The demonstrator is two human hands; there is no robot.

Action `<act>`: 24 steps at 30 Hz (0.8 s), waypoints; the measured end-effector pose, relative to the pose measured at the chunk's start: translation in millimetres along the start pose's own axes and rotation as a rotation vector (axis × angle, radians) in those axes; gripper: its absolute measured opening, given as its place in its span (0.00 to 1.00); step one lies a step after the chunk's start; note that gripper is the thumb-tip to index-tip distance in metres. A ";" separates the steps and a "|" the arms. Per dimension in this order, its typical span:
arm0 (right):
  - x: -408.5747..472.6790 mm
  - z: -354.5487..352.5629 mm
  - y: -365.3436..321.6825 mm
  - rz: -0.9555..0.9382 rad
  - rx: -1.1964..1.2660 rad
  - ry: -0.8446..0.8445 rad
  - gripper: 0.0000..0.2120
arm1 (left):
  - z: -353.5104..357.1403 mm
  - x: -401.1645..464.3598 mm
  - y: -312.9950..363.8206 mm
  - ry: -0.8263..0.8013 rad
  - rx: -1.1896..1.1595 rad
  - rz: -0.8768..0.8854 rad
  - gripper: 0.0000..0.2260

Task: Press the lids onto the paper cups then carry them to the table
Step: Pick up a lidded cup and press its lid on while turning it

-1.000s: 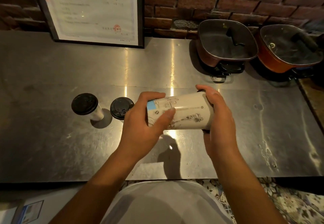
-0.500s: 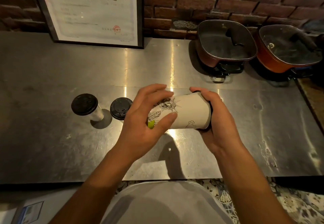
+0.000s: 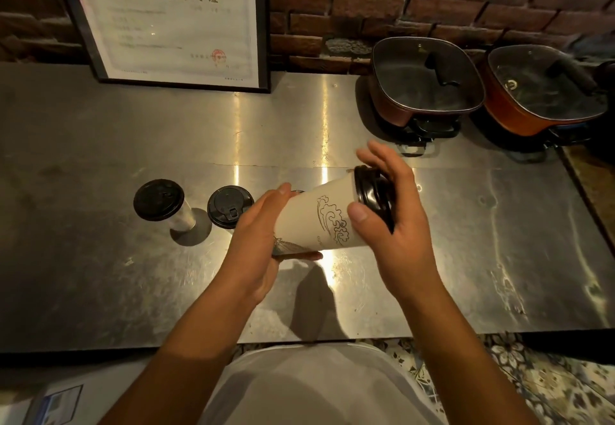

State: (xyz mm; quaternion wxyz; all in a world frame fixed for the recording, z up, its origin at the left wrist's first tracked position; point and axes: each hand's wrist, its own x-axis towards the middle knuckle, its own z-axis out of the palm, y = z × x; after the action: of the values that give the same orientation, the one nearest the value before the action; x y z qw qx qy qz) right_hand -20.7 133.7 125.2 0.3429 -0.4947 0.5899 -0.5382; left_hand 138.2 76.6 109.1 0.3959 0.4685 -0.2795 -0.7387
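I hold a white paper cup [image 3: 319,221] with a wave drawing sideways above the steel counter [image 3: 100,274]. Its black lid [image 3: 369,193] points right and up. My left hand [image 3: 256,241] wraps the cup's base end. My right hand [image 3: 396,224] cups the lid end, palm against the lid and thumb on the cup wall. Left of my hands, a second cup with a black lid [image 3: 159,199] stands upright on the counter. A third black lid [image 3: 229,206] sits beside it; the cup under it is hidden.
A framed certificate [image 3: 169,18] leans on the brick wall at the back left. Two orange electric pots with glass lids [image 3: 426,75] [image 3: 545,88] stand at the back right. The counter's front edge [image 3: 299,341] runs just before my body.
The cup has turned in my hands, showing the wave drawing now. Its lid end has tilted up and to the right, and my right hand's fingers have spread.
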 end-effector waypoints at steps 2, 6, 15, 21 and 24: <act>2.4 -4.7 0.5 0.146 0.120 -0.040 0.33 | -0.1 2.8 0.5 0.011 0.005 0.040 0.14; 7.2 -20.7 5.9 0.241 0.093 -0.014 0.33 | -7.4 13.5 -1.0 0.093 0.695 0.391 0.17; 10.0 -34.8 14.0 0.056 -0.293 -0.193 0.41 | 14.5 17.2 -3.9 -0.202 0.769 0.471 0.15; 3.8 -57.8 32.0 0.323 0.125 0.012 0.20 | 25.6 33.3 -31.8 -0.223 0.684 0.401 0.20; 6.3 -70.4 61.1 0.394 0.102 0.028 0.20 | 40.2 42.4 -54.9 -0.266 0.746 0.354 0.19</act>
State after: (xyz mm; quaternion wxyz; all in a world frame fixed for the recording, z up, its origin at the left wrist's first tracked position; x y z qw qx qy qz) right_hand -101.6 144.4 79.5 0.4579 -0.3442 0.6519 -0.4969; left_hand 73.2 71.5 62.3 0.2806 0.4253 -0.6520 -0.5616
